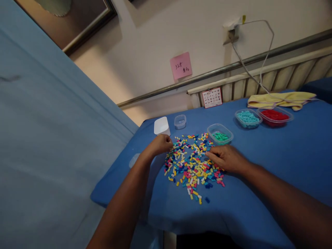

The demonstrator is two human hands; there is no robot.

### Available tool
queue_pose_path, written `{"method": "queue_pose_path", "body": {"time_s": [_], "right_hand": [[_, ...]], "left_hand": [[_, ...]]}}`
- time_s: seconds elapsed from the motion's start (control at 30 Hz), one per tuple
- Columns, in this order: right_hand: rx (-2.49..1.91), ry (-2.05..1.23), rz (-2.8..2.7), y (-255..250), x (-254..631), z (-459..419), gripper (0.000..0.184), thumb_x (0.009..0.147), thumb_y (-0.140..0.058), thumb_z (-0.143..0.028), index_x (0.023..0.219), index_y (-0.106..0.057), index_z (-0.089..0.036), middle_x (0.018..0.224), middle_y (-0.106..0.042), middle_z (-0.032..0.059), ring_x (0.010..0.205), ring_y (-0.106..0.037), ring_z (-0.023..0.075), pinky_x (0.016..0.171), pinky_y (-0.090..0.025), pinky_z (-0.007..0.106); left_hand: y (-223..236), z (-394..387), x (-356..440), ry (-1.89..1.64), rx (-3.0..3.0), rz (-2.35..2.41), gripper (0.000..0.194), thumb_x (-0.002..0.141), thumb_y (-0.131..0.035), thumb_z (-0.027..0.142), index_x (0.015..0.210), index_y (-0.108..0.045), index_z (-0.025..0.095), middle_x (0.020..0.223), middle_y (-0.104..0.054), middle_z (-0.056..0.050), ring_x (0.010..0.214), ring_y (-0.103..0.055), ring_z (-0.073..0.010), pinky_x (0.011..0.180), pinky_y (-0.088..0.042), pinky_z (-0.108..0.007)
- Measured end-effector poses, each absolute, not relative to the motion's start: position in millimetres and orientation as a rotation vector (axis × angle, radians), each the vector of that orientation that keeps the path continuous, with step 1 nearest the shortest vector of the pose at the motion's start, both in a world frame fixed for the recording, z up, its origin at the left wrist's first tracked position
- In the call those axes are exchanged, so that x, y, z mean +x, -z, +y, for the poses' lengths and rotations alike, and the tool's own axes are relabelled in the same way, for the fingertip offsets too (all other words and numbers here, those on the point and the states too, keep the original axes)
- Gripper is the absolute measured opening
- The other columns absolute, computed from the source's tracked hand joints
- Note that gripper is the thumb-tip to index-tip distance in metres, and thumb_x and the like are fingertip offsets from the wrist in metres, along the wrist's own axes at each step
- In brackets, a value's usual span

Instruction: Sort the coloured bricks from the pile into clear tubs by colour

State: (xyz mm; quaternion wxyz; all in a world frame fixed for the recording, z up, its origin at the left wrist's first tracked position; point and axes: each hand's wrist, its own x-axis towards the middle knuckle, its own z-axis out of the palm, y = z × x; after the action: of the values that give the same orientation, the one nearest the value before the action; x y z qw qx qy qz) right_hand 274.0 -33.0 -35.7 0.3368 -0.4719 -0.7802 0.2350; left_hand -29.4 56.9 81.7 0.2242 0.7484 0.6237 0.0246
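Observation:
A loose heap of small plastic pieces (197, 167) in yellow, pink, white, light blue and dark blue is spread over the blue cloth. At its left edge, my left hand (162, 144) is closed with curled fingers; whatever it may hold is hidden. My right hand (228, 158) reaches over the heap's right side, its thumb and forefinger pinched close to the pieces. I cannot make out what is between them. Just behind that hand stands a clear tub (213, 128) with green pieces (220, 136) inside.
Farther right are tubs of light blue pieces (247, 117) and red pieces (275, 114), with a yellow cloth (282, 99) behind. A white container (162, 126) and a small clear tub (180, 121) stand behind the heap. A white cable (246, 67) hangs from the wall socket.

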Motion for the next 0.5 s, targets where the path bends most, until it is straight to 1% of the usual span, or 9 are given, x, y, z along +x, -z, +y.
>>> {"method": "queue_pose_path", "body": {"time_s": [0.07, 0.13, 0.2, 0.27, 0.37, 0.5], "right_hand": [[-1.240, -0.609, -2.037, 36.9, 274.1, -32.9, 0.050, 0.104, -0.051, -0.047, 0.061, -0.049, -0.021, 0.055, -0.053, -0.0021, 0.052, -0.047, 0.0123, 0.056, -0.024, 0.031], [-1.236, -0.607, -2.043, 38.2, 274.6, -32.6, 0.051, 0.104, -0.050, -0.049, 0.061, -0.048, -0.021, 0.055, -0.051, -0.0023, 0.053, -0.046, 0.0124, 0.057, -0.024, 0.031], [-1.227, -0.611, -2.052, 39.5, 275.2, -32.3, 0.051, 0.104, -0.049, -0.050, 0.062, -0.048, -0.021, 0.056, -0.052, -0.0023, 0.053, -0.045, 0.0124, 0.057, -0.025, 0.031], [-1.231, -0.608, -2.052, 41.0, 275.8, -31.9, 0.051, 0.104, -0.049, -0.050, 0.062, -0.048, -0.021, 0.056, -0.052, -0.0024, 0.053, -0.045, 0.0123, 0.057, -0.024, 0.031], [-1.236, -0.614, -2.052, 44.3, 276.5, -31.1, 0.053, 0.105, -0.049, -0.052, 0.062, -0.049, -0.021, 0.056, -0.052, -0.0023, 0.053, -0.045, 0.0124, 0.057, -0.026, 0.030], [-1.224, -0.624, -2.056, 48.0, 276.8, -29.7, 0.054, 0.105, -0.047, -0.053, 0.062, -0.051, -0.021, 0.056, -0.053, -0.0018, 0.053, -0.047, 0.0127, 0.057, -0.027, 0.030]], "left_hand": [[-75.7, 51.2, -43.8, -0.104, 2.024, 1.687, 0.012, 0.071, -0.062, 0.026, 0.074, -0.070, 0.018, 0.063, -0.067, 0.000, 0.060, -0.059, -0.0151, 0.055, -0.039, -0.024], [-68.5, 45.5, -54.6, -0.152, 1.972, 1.636, 0.019, 0.073, -0.061, 0.031, 0.079, -0.073, 0.017, 0.064, -0.067, 0.000, 0.060, -0.058, -0.0147, 0.057, -0.041, -0.024], [-62.7, 40.8, -62.4, -0.215, 1.941, 1.617, 0.028, 0.075, -0.062, 0.037, 0.086, -0.077, 0.015, 0.070, -0.070, -0.001, 0.063, -0.058, -0.0149, 0.060, -0.043, -0.025], [-59.4, 37.5, -67.8, -0.243, 1.954, 1.614, 0.032, 0.076, -0.063, 0.039, 0.090, -0.078, 0.014, 0.078, -0.074, -0.002, 0.069, -0.060, -0.0157, 0.064, -0.045, -0.025], [-57.7, 34.6, -70.8, -0.112, 2.048, 1.580, 0.029, 0.076, -0.062, 0.034, 0.089, -0.079, 0.015, 0.082, -0.075, -0.002, 0.073, -0.062, -0.0161, 0.067, -0.045, -0.025], [-57.4, 32.4, -64.7, 0.069, 2.186, 1.629, 0.025, 0.076, -0.061, 0.027, 0.089, -0.080, 0.017, 0.079, -0.075, -0.002, 0.070, -0.060, -0.0157, 0.063, -0.040, -0.025]]}}
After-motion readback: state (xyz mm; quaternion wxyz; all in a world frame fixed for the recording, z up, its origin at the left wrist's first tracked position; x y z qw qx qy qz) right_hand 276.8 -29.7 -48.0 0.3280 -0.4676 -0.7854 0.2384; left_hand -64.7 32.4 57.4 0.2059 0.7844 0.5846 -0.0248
